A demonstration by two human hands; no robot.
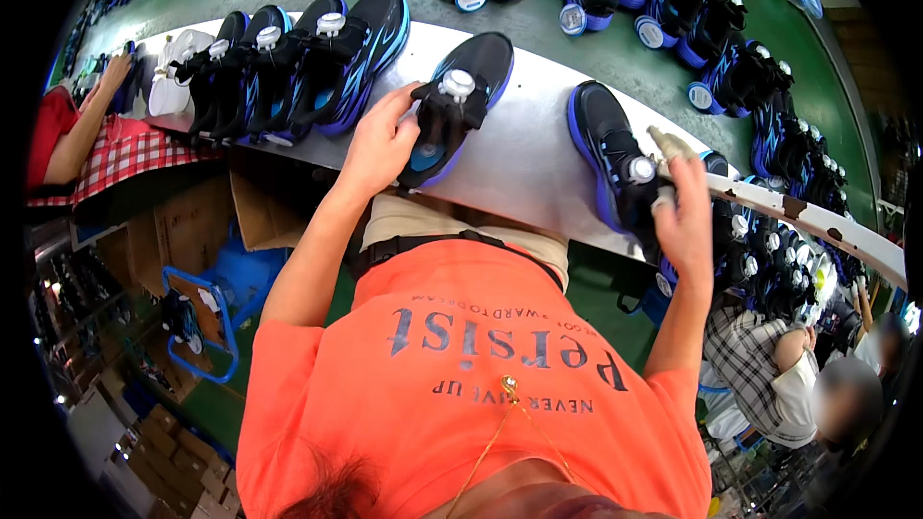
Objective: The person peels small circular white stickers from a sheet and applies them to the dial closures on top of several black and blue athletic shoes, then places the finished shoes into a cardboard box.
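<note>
On the white bench in front of me lies a black sneaker (pixel 486 58) with a blue-purple sole and a white dial on its strap. My left hand (pixel 383 142) grips its strap and collar edge from the left, thumb and fingers closed. Farther right is a similar black sneaker (pixel 606 120), its toe pointing away and its dial beside my right fingers. Beige coverings sit on some fingertips of my right hand (pixel 685 216), which is closed about the collar of this sneaker; part of the grip is hidden.
Several matching sneakers (pixel 361 58) stand in a row on the bench (pixel 524 149) to the left, near white shoe-shaped pieces (pixel 173 82). More sneakers line the green conveyor (pixel 538 24) beyond. A co-worker's arm (pixel 91 120) reaches in at far left. A blue stool (pixel 226 288) stands below.
</note>
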